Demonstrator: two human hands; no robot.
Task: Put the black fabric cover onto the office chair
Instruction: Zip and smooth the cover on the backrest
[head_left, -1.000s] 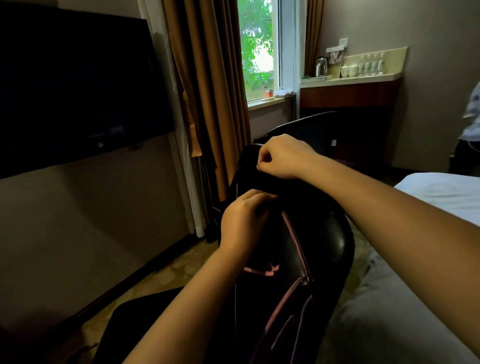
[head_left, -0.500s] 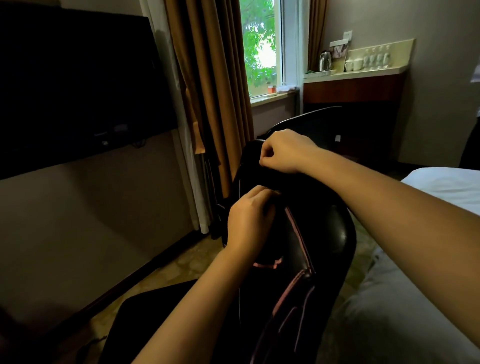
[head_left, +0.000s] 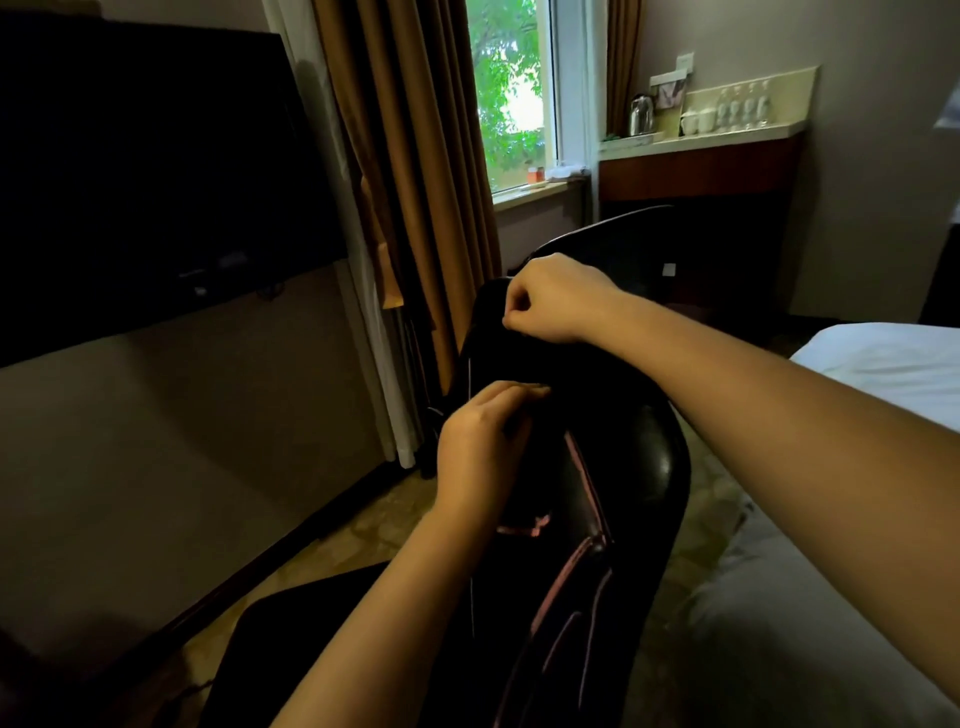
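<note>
Left hand (head_left: 483, 441) grips low, fingertips lost in the dark cover (head_left: 514, 358); right hand (head_left: 550, 299) pinches at the top, the fold between its fingers too dark to make out; where cover ends and chair (head_left: 660, 467) begins, can't tell in this shadow; the chair's lower part runs off the bottom edge; television (head_left: 130, 182) cut by the left edge, bed (head_left: 883, 364) by the right; a blurred white shape (head_left: 948, 111) just pokes in at far right.
</note>
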